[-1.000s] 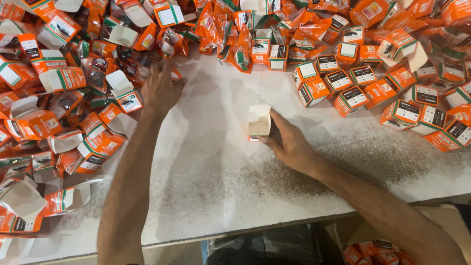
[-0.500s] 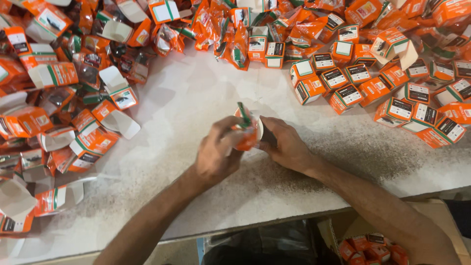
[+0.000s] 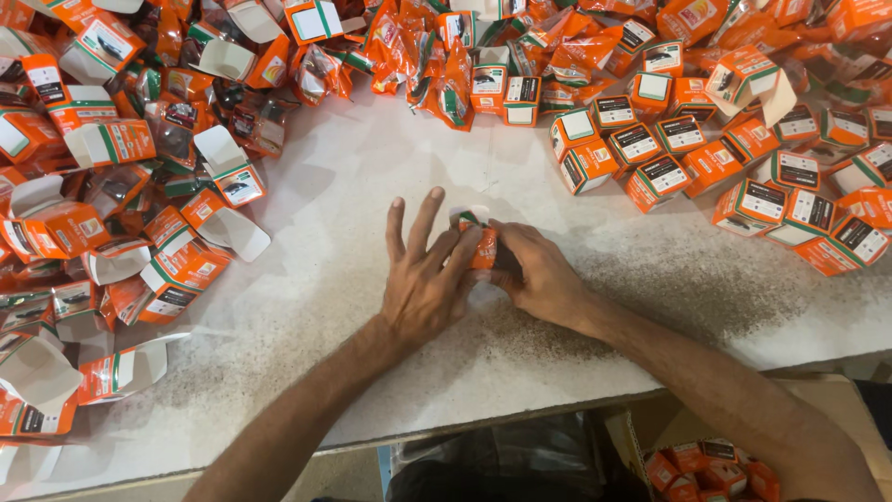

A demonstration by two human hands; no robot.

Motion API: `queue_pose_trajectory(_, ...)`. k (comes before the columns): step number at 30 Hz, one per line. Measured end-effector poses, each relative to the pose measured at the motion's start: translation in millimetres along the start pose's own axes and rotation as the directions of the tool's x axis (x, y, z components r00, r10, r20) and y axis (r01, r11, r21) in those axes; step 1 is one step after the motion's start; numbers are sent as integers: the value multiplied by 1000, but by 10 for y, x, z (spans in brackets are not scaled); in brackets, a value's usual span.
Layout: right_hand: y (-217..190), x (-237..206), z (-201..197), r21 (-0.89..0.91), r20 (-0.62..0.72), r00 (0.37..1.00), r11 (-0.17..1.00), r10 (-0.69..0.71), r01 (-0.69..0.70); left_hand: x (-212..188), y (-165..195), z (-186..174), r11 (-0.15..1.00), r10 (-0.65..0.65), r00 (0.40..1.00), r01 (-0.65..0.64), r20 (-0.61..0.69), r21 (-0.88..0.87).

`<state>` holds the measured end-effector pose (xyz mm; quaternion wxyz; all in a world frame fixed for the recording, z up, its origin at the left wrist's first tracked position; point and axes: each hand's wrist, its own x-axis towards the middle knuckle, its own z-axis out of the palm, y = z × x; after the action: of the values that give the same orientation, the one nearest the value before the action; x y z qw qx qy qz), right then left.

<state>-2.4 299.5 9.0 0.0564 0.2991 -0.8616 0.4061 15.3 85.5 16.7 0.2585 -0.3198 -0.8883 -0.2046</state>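
Pressing now: left hand [image 3: 423,284] joined small orange box [image 3: 484,247].

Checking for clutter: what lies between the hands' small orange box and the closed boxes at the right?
In the head view, only bare speckled tabletop separates the small orange box from the closed boxes.

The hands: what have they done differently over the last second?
The left hand came back from the heap of open boxes at the left to the middle, joining the right hand on one small orange box. The right hand kept its grip on the box. The closed boxes on the table stayed put.
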Motion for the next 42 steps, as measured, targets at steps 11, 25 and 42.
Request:
queue_pose_trajectory(11,48,-15,52,-104,-6,1000,994,-31,30,137,45,56,725,-456,889,399,43,-562)
queue_pose_trajectory(25,-93,-65,8,-120,-45,989,984,-139,133,220,-175,157,412,-490,773,612,402,-675)
queue_pose_trajectory(42,-121,-53,22,-129,-20,1000,992,-13,10,152,-213,106,680,-247,963,250,106,-689)
